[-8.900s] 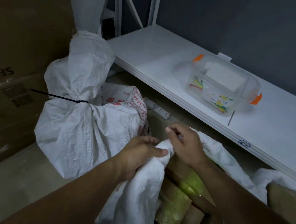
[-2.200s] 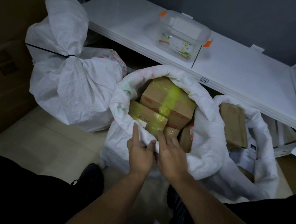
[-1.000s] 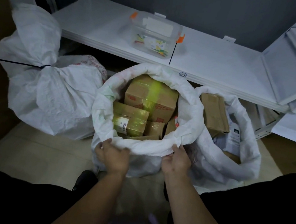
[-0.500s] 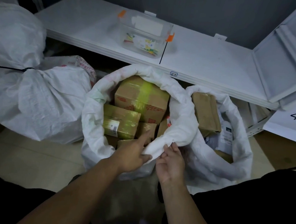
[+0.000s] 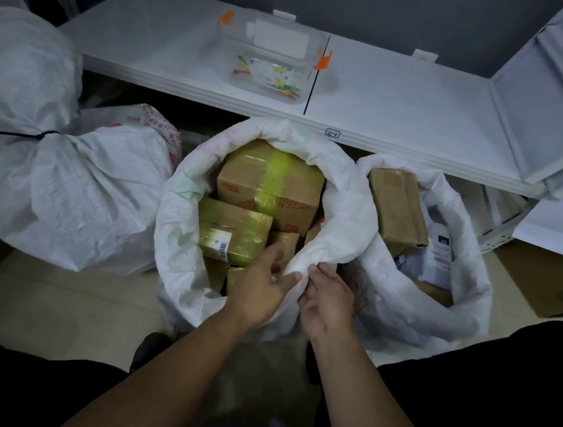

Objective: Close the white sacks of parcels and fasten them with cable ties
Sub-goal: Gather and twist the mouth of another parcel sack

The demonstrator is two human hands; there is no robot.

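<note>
- Person's leaning over the open white woven sack point(image 5: 174, 237), which is sitting dead ahead at 12 o'clock. Its rim is rolled down and it's stuffed with brown taped cardboard parcels point(image 5: 269, 184).
- Left hand point(image 5: 259, 290) is gripping the rolled rim at the mouth's 5 o'clock, thumb poking in over the boxes, fingers wrapping the fold.
- Right hand point(image 5: 328, 304) is sitting just beside it, fingers half curling against the same fold. Can't tell if it's actually got any cloth.
- My guess: they're unrolling the rim to bunch a neck. The parcels are riding close to the brim though, so slack could be running short and a stubby neck might be slipping out of the tie.
- The thin black cable tie point(image 5: 315, 79) is lying up on the white metal shelf point(image 5: 404, 98) at 12 o'clock, beside the clear plastic tub point(image 5: 274, 61). Reaching for it means one hand letting go, and the bunch could be springing open.
- The second open white sack point(image 5: 464, 299) at 2 o'clock is touching this one, so its cloth could be getting gathered in too.
</note>
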